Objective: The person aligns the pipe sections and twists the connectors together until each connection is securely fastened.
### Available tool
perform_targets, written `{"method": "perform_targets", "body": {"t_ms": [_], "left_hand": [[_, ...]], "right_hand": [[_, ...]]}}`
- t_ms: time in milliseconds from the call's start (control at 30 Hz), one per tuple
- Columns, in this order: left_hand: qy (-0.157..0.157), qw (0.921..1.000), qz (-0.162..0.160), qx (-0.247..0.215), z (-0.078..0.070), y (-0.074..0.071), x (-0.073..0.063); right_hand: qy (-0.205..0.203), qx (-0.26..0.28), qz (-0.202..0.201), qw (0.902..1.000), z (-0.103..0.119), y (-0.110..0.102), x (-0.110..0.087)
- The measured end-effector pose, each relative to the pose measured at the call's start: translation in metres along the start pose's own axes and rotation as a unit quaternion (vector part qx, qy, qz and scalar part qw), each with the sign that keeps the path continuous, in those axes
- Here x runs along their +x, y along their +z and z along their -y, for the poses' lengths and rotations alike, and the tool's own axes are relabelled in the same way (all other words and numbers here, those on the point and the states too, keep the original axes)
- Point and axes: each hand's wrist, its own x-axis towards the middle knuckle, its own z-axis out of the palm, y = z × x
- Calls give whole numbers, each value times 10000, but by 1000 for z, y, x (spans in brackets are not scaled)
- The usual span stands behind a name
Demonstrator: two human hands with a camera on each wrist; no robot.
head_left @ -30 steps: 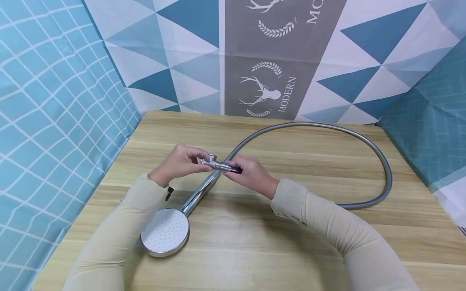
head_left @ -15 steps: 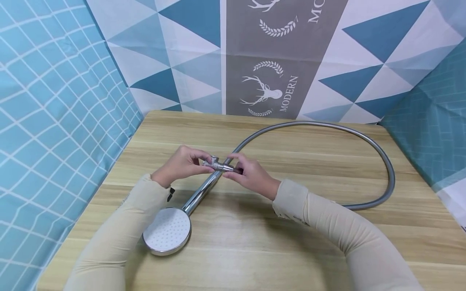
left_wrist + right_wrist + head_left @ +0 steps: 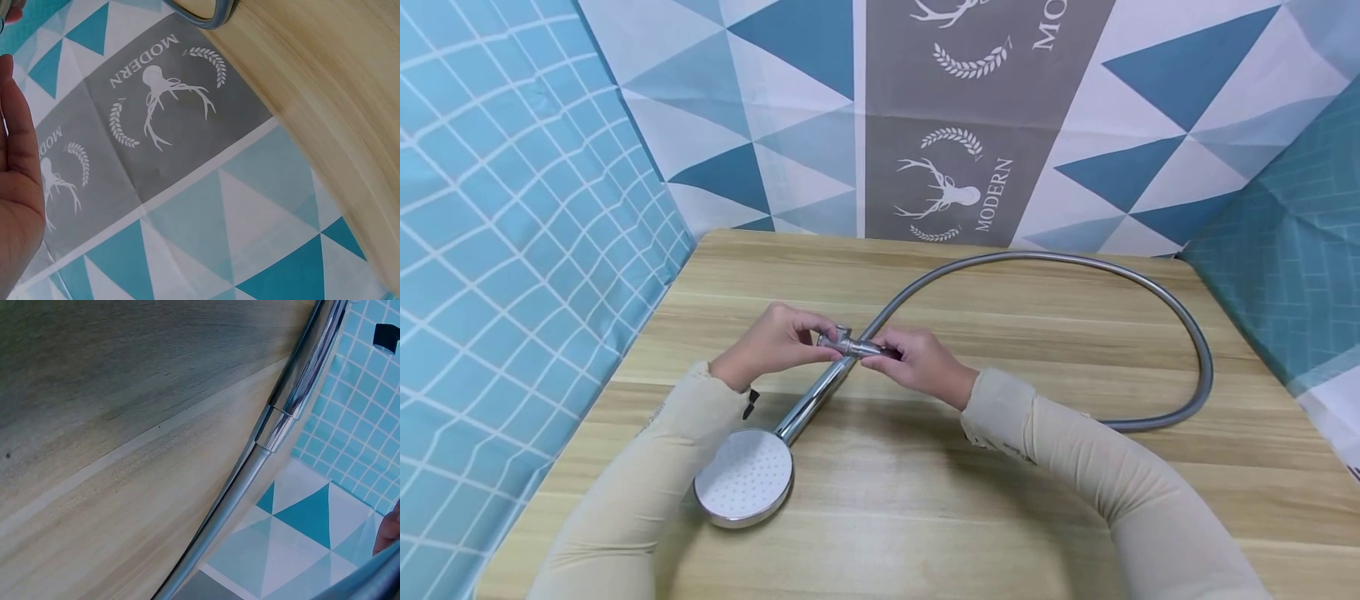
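Note:
In the head view my left hand (image 3: 778, 342) pinches a small chrome valve-like fitting (image 3: 838, 340) between thumb and fingers. My right hand (image 3: 921, 360) grips the tapered hose connector (image 3: 871, 349), which lines up with the fitting's right end; the joint is partly hidden by fingertips. Both hands are over the shower head's chrome handle (image 3: 812, 402). The white-faced shower head (image 3: 745, 477) lies spray side up at the left. In the left wrist view the left hand (image 3: 19, 187) shows at the edge. The right wrist view shows the handle (image 3: 312, 362) joined to its hose (image 3: 231, 512).
A grey metal shower hose (image 3: 1187, 333) loops over the back and right of the wooden table (image 3: 887, 533), passing beneath the right forearm. Patterned blue and white sheets (image 3: 805, 108) stand upright behind the table and on both sides.
Half a second ago the right index finger was lifted off the connector; now it is back down on it. The left hand keeps its pinch, and the shower head stays in place.

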Motion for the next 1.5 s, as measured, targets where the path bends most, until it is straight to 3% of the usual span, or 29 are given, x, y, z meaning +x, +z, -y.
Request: {"method": "perform_targets", "body": {"t_ms": [167,233,533,1000,1300,1400,1500], "left_hand": [[-17,10000,-28,-14,2,2,1],[-44,10000,-56,-23,2,2,1],[-73,9999,-118,-76,-1,2,1],[-149,9998,12,-99,-3,-1,-1],[28,9999,95,-118,-1,1,-3],[129,9997,144,-120,0,3,-2],[242,9996,125,-113,1,5,-2]], "right_hand": [[559,-10,120,9984,3,-1,-1],[606,76,42,9981,3,0,-1],[-490,-43,-420,9979,-4,1,-1],[-513,113,-283,9982,0,-4,0],[-590,-470,-42,9971,-1,-5,-2],[-487,-549,76,9973,0,-7,-3],[-53,-377,288,9989,1,-8,-3]]}}
